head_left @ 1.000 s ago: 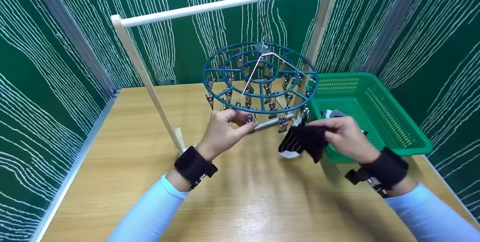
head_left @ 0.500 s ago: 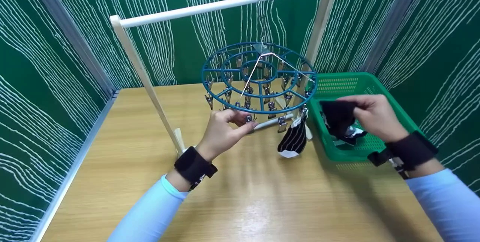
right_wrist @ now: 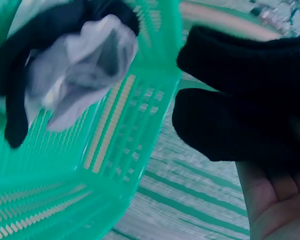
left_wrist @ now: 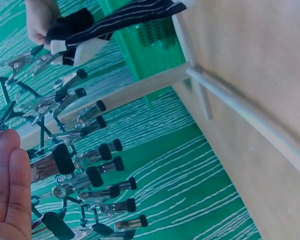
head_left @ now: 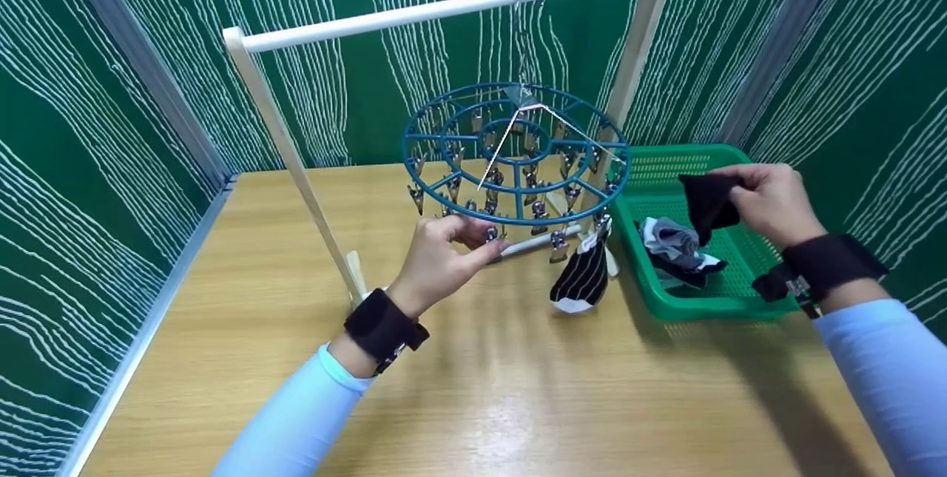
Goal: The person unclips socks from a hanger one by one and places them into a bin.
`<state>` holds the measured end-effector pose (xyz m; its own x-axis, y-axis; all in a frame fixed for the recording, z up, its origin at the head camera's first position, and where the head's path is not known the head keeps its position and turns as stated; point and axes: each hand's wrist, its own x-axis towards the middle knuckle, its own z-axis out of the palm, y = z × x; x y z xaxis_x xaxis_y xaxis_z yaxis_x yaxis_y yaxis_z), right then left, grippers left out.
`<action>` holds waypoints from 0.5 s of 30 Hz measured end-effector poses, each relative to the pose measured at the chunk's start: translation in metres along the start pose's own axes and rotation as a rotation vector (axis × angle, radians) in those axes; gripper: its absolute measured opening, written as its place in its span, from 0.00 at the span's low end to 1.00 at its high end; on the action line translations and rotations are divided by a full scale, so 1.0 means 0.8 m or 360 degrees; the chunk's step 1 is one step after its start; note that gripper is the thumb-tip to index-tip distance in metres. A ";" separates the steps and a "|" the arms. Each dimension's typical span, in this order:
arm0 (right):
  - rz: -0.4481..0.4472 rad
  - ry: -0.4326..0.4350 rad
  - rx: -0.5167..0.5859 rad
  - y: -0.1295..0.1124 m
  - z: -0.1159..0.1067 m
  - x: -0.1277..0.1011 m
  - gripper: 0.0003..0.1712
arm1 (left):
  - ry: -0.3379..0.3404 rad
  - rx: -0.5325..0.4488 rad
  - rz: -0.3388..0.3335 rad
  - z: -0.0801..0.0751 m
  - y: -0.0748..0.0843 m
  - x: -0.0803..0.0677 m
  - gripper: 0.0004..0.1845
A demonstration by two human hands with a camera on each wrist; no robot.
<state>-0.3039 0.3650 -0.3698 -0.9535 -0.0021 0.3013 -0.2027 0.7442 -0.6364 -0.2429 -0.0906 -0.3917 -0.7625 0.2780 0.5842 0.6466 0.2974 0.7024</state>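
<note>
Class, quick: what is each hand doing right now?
Left hand: pinching a clip on the round hanger.
Right hand: gripping a black sock above the basket.

Dark green walls with wavy white line pattern on three sides, grey corner strips, light wooden tabletop with a soft glare patch, pale wooden rail frame standing on it, lighting seemingly from overhead
</note>
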 end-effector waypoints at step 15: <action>-0.0084 -0.0252 -0.0319 0.043 0.025 0.038 0.20 | -0.0005 0.0013 0.0008 -0.002 0.002 -0.002 0.11</action>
<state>-0.3444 0.3766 -0.3967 -0.9690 -0.1373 0.2054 -0.2200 0.8578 -0.4646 -0.2410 -0.0922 -0.3907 -0.7590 0.2824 0.5866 0.6508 0.3034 0.6960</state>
